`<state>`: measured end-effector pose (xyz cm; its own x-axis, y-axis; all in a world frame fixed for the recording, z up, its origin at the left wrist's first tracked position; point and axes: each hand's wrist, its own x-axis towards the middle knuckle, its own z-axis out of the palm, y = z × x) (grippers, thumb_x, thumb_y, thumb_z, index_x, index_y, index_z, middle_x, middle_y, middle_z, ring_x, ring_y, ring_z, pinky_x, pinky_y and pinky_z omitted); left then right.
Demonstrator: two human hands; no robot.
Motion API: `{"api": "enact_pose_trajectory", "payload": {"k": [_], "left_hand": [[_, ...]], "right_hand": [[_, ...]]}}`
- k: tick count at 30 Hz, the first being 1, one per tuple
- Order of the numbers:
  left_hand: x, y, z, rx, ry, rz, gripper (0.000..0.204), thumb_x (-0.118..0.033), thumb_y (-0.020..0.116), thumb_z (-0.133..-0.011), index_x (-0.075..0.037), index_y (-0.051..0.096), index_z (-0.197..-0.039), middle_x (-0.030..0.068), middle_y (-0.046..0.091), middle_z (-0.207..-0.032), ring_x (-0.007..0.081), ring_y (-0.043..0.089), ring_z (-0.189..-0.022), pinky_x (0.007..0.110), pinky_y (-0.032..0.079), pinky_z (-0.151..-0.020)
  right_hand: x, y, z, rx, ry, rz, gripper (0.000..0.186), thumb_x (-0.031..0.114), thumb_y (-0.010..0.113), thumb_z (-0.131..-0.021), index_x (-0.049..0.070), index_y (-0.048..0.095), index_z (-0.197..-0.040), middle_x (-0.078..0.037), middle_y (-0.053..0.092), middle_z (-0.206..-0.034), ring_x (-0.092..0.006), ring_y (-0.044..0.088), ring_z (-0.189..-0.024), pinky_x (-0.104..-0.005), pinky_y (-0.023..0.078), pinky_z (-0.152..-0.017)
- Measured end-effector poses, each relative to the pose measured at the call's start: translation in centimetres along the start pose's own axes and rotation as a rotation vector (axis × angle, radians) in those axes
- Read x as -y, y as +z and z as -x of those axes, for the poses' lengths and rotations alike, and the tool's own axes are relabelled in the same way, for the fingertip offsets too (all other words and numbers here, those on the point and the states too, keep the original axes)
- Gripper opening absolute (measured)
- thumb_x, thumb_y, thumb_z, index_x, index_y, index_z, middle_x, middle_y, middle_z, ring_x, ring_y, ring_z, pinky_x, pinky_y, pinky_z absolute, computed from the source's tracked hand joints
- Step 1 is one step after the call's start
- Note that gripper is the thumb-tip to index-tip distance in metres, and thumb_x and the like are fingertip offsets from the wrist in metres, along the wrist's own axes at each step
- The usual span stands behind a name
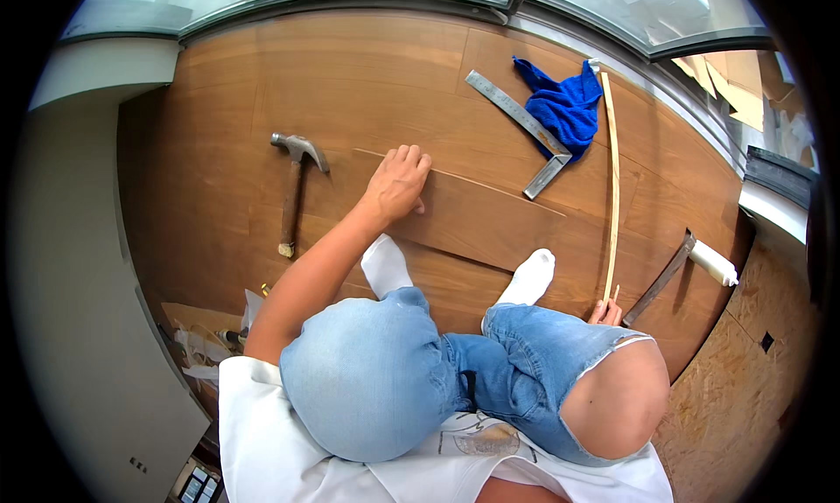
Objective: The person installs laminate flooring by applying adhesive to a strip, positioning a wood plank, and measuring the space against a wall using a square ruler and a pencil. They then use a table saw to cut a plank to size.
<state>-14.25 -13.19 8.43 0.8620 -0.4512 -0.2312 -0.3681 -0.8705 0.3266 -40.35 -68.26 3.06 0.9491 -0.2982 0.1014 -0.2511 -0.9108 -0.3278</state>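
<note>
My left hand rests on a loose wooden plank, its fingers curled at the far edge near the left end, gripping it. At the lower right, my right hand, partly hidden by my knee, holds a long pale wooden strip and what looks like a pencil. A hammer lies left of the plank. Beyond the plank a steel square lies beside a blue cloth. My feet in white socks are just on the near side of the plank.
A pry bar and a white bottle lie at the right, near a particle board surface. Glass panels line the far side. A white wall stands at left, with papers and small tools near it.
</note>
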Motion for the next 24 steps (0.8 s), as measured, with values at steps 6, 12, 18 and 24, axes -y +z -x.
{"api": "enact_pose_trajectory", "payload": {"k": [6, 12, 18, 24], "left_hand": [[-0.6, -2.3, -1.1, 0.134, -0.043, -0.015, 0.070, -0.036, 0.099, -0.042, -0.003, 0.067, -0.095, 0.0141, 0.056, -0.109, 0.0333, 0.054, -0.108, 0.043, 0.045, -0.095], [0.1, -3.3, -2.9, 0.396, 0.043, 0.120, 0.068, -0.063, 0.087, -0.064, -0.007, 0.061, -0.091, 0.0194, 0.072, -0.082, 0.0404, 0.070, -0.086, 0.051, 0.054, -0.073], [2.9, -11.0, -1.8, 0.231, 0.055, 0.060, 0.060, -0.057, 0.092, -0.062, -0.008, 0.064, -0.083, 0.0128, 0.072, -0.079, 0.0360, 0.071, -0.077, 0.045, 0.055, -0.069], [2.7, -29.4, -3.2, 0.308, 0.035, -0.275, 0.059, -0.053, 0.091, -0.065, -0.008, 0.065, -0.093, 0.0141, 0.074, -0.084, 0.0374, 0.072, -0.081, 0.047, 0.056, -0.072]], "right_hand": [[0.6, -1.0, -0.7, 0.080, -0.015, 0.040, 0.018, 0.019, 0.068, -0.099, 0.005, 0.066, -0.111, -0.015, 0.063, -0.100, -0.0317, 0.066, -0.087, -0.0409, 0.055, -0.074], [0.4, -4.1, -3.2, 0.216, -0.011, 0.020, 0.019, 0.021, 0.070, -0.098, 0.006, 0.066, -0.108, -0.013, 0.064, -0.097, -0.0309, 0.067, -0.087, -0.0416, 0.056, -0.074], [8.8, -5.0, -11.2, 0.160, -0.064, 0.090, 0.020, 0.028, 0.073, -0.092, 0.010, 0.067, -0.099, -0.009, 0.065, -0.090, -0.0287, 0.070, -0.086, -0.0432, 0.058, -0.072], [16.0, -15.1, -22.7, -0.017, 0.019, -0.101, 0.024, 0.027, 0.073, -0.093, 0.009, 0.066, -0.108, -0.011, 0.069, -0.095, -0.0319, 0.071, -0.089, -0.0437, 0.058, -0.074]]}}
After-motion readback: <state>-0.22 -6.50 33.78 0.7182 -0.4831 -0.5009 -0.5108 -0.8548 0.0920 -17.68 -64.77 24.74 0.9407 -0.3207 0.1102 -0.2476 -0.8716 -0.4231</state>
